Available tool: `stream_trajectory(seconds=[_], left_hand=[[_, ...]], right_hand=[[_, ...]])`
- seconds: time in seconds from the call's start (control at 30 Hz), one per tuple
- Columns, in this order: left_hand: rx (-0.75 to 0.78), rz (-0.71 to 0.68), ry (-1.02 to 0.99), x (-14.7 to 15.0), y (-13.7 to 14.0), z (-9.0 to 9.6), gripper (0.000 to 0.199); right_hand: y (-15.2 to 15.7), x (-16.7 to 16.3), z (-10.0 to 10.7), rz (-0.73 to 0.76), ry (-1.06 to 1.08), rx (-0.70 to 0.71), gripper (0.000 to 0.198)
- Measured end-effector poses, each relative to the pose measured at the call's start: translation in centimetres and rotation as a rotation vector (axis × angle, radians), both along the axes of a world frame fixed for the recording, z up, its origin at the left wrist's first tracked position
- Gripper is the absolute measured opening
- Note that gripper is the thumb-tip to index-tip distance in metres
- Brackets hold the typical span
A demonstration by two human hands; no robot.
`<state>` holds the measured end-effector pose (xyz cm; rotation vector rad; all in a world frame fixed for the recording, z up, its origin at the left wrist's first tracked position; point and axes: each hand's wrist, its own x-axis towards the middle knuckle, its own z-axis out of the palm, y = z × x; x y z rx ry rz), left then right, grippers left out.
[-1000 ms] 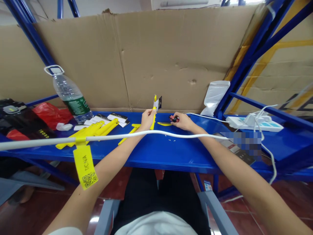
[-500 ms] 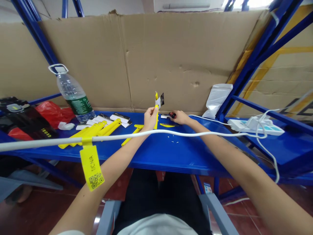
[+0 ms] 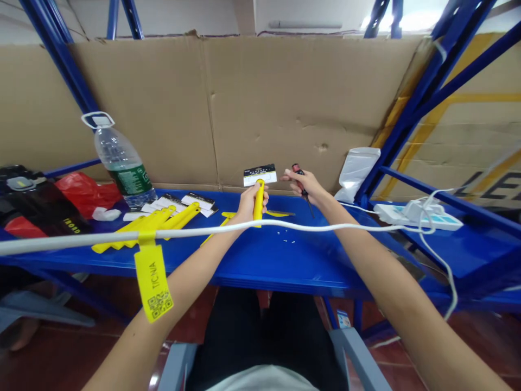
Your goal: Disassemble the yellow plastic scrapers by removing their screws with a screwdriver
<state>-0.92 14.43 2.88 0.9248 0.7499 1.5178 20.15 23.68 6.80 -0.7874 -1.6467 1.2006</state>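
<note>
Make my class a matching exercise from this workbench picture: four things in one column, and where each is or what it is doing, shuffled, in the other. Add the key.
Column 1
1. Left hand
2. Right hand
3. Plastic bottle
4. Power strip

Column 2
A. Stands to the left of both hands, with a green label around it
B. Holds a slim tool, its shaft pointing down
C. Lies to the right of both hands, white
D. Grips a yellow piece

Right pairs: 1-D, 2-B, 3-A, 4-C
</note>
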Motion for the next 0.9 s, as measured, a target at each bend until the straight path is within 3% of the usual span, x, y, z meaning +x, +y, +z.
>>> stream_trajectory(seconds=[0.2, 0.53, 0.73, 0.9], left_hand=[[-0.017, -0.2, 0.128, 1.6, -0.9, -0.9, 0.046], [-0.006, -0.054, 0.213, 1.8, -1.3, -1.3, 0.046], [0.012, -0.059, 0.24, 1.6, -1.3, -1.3, 0.052], [0.098, -0.059, 0.309, 1.3, -1.2, -1.5, 0.074]], right_hand=[[-2.9, 3.2, -1.3, 0.136, 0.076, -0.127, 0.069], [-1.6, 2.6, -3.4, 0.037, 0.139, -0.118, 0.056], [-2.4, 2.0, -3.1, 0.132, 0.174, -0.139, 0.054], [-2.8, 2.4, -2.3, 0.224, 0.169, -0.2, 0.046]])
